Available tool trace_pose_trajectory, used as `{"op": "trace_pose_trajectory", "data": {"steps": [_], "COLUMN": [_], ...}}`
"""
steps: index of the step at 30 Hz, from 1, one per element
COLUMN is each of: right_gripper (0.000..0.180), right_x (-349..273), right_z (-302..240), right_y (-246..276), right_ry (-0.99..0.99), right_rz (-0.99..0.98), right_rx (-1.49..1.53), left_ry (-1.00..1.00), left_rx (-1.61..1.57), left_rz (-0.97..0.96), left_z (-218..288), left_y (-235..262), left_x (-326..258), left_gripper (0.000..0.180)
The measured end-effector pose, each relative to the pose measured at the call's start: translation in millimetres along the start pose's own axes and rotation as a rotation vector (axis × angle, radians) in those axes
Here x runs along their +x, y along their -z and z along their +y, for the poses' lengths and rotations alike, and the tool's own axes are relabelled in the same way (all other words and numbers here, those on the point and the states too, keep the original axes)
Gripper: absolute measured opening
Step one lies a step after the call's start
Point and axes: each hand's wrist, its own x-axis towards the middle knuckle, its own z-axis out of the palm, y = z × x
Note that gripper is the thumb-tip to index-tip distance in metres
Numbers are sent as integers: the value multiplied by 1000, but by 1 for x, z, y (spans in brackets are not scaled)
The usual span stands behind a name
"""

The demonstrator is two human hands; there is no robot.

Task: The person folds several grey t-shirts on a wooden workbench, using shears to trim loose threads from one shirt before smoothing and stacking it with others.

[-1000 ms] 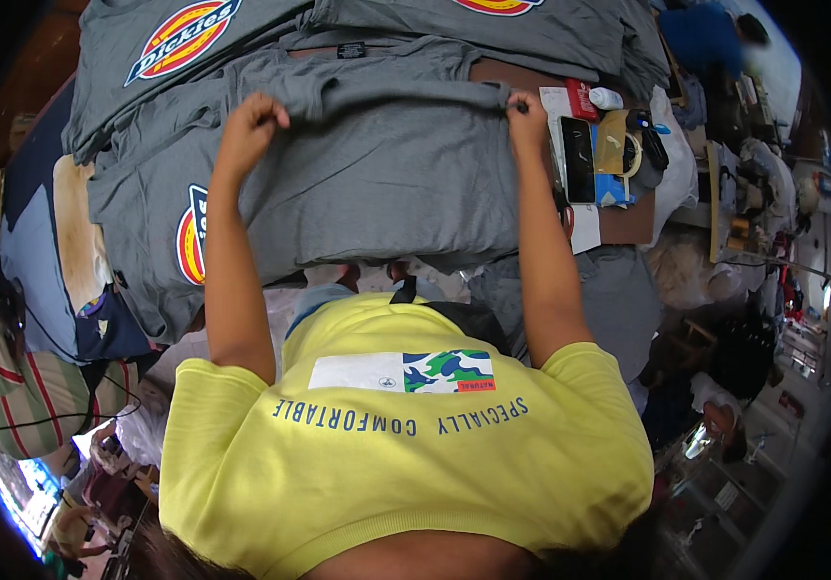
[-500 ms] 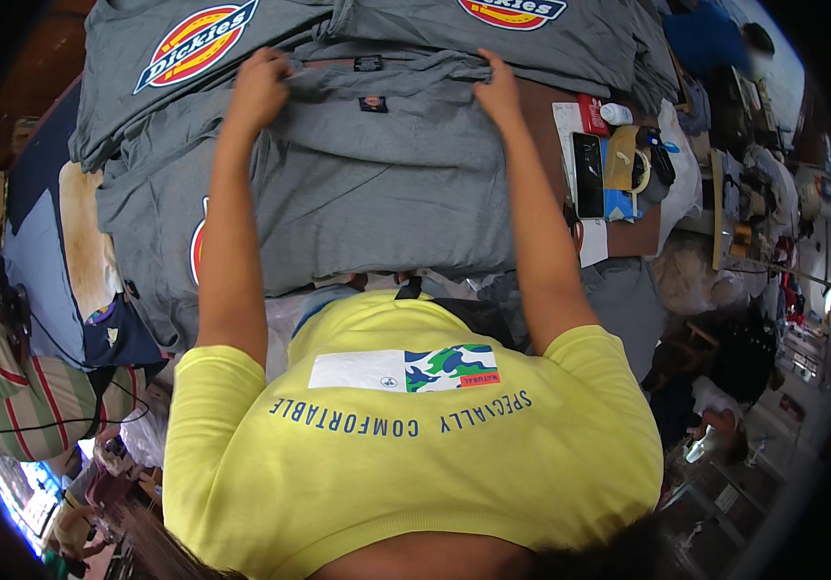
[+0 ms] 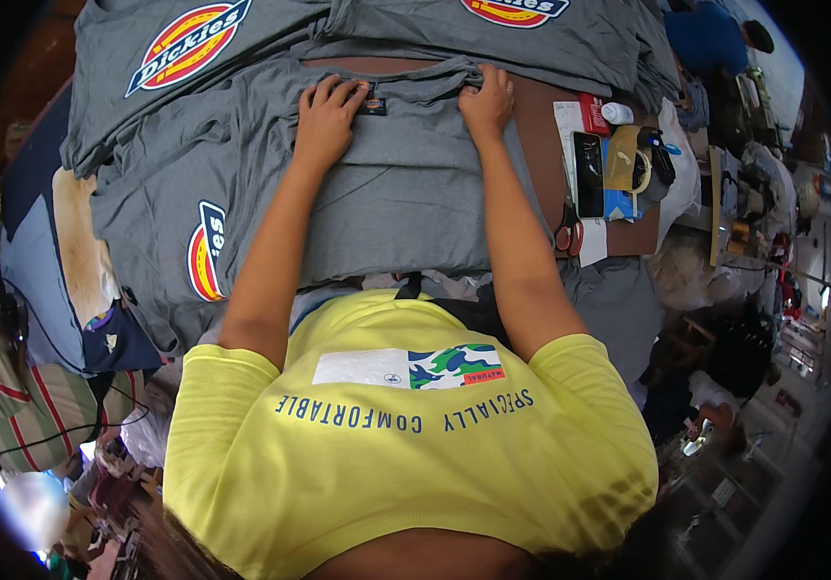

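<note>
A grey T-shirt [image 3: 386, 203] lies spread face down on the brown table [image 3: 543, 126] in front of me. My left hand [image 3: 323, 116] rests flat on it just left of the small black neck label [image 3: 373, 102], fingers stretched toward the collar. My right hand [image 3: 488, 97] has its fingers curled over the collar edge at the right of the neck opening, pinching the fabric. Both forearms reach up across the shirt from my yellow-shirted chest.
More grey T-shirts with bright logos [image 3: 193, 43] lie overlapped at the far and left sides. Right of the shirt are scissors [image 3: 568, 234], a black phone [image 3: 589, 159], a white bottle [image 3: 618, 113] and a yellow object [image 3: 623, 159]. Clutter and furniture fill the right edge.
Both hands have moved from the shirt's shoulders inward to the collar. The left one has flattened beside the neck label and the right one grips the collar edge.
</note>
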Motion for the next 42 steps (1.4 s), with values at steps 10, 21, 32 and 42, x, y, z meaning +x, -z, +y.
{"op": "trace_pose_trajectory", "data": {"steps": [10, 21, 32, 42], "right_gripper": [35, 51, 77, 71], "right_x": [1, -25, -77, -89], "right_z": [5, 74, 155, 110], "right_y": [0, 89, 158, 116], "right_ry": [33, 11, -407, -261], "right_rz": [12, 1, -173, -60], "right_rx": [20, 113, -342, -282], "left_ry": [-52, 372, 219, 232], "left_rx": [-62, -169, 171, 159], "left_rz": [-5, 331, 59, 115], "left_z": [-8, -35, 37, 39], "left_y": [7, 58, 6, 5], "left_x": [-12, 25, -60, -59], "left_gripper": [23, 34, 31, 28]}}
